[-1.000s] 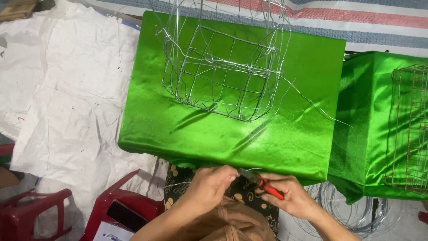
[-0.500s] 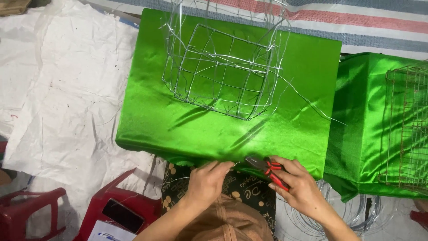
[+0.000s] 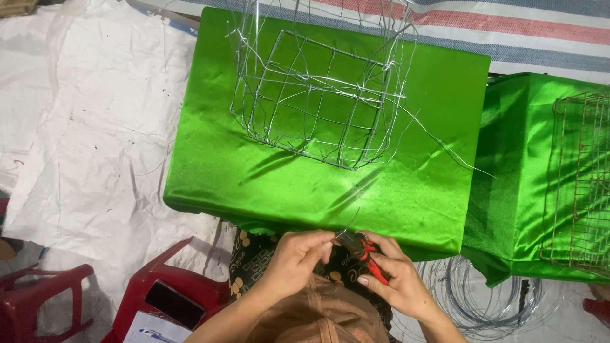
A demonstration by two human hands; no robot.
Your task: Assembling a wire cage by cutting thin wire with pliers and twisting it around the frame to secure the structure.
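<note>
Lying low in the frame, at the near edge of the green satin-covered block (image 3: 305, 190), both hands are recorded close together.

- Right hand (image 3: 397, 276): closed around the red handles of a pair of pliers (image 3: 361, 248); the dark nose points toward the left hand.
- Left hand (image 3: 298, 257): fingers pinched at the plier nose, on a short piece of thin wire (image 3: 351, 222) that rises from there; how firmly it is held cannot be told.
- Change noted: a second ago the pliers were held lower and flatter against the lap; they are now raised to the block's edge and met by the left fingers, so the wire piece is judged to be under bending or cutting.
- Wire cage frame (image 3: 318, 101): upper centre, on the block, untouched.
- Second green block (image 3: 515, 190) with a rusty mesh panel (image 3: 581, 184): right edge.
- Coiled wire (image 3: 483, 298): lower right, on the floor.
- Red plastic stool (image 3: 171, 292): lower left.
</note>
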